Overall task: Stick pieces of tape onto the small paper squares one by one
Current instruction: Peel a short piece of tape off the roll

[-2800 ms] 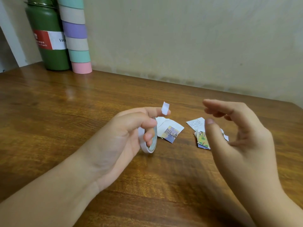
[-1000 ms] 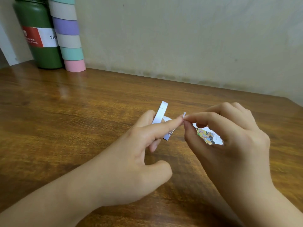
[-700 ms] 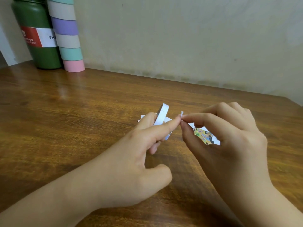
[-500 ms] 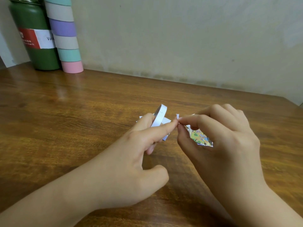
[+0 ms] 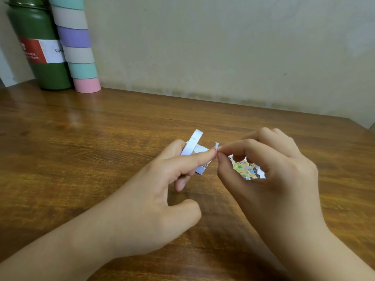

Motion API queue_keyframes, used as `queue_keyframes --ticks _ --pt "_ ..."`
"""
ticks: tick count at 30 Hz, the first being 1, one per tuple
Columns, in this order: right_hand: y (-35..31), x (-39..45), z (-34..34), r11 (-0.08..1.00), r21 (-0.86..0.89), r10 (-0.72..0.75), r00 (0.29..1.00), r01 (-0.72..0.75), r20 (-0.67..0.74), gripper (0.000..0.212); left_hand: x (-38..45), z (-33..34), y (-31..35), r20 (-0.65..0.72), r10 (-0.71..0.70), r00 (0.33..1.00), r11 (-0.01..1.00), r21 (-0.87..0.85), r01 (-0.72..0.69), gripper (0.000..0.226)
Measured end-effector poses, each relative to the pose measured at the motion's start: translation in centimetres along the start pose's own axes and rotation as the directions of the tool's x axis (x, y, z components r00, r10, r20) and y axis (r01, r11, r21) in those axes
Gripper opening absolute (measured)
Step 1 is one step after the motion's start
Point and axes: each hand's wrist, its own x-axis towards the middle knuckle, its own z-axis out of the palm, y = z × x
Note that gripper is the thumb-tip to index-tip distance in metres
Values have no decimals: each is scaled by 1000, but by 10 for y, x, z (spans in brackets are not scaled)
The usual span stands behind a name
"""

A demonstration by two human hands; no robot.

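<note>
While left hand [image 5: 154, 201] holds tape roll [image 5: 191, 144], right hand [image 5: 269, 179] pinches tape piece [image 5: 216, 146].

Glossy wood table [image 5: 101, 142]; printed paper squares [image 5: 246, 169].

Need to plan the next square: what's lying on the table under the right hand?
Through the ring of the right hand's fingers, a colourful printed paper square shows, lying on the wooden table. The palm hides anything more beneath it.

Tiny white tape piece [image 5: 216, 145] above paper squares [image 5: 246, 169]
</note>
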Motion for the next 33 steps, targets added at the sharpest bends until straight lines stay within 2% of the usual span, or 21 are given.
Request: queue_keyframes --ticks 6,13,22,26,33 --pt "-3 0 -1 982 121 143 989 -147 41 4 0 4 -3 5 86 996 970 228 -85 74" --pt "-5 0 1 972 127 192 980 -198 61 3 -1 5 -3 0 106 994 953 286 -102 76" --pt "-6 2 -1 970 146 186 980 -194 69 4 0 4 -1 -17 77 997 981 180 -73 71" --pt "-5 2 -2 970 146 184 980 -193 72 4 -1 3 0 -18 44 999 996 84 -43 76" --pt "-5 4 -4 955 193 208 973 -224 102 4 1 0 -1 -14 4 1000 999 -48 -4 68"
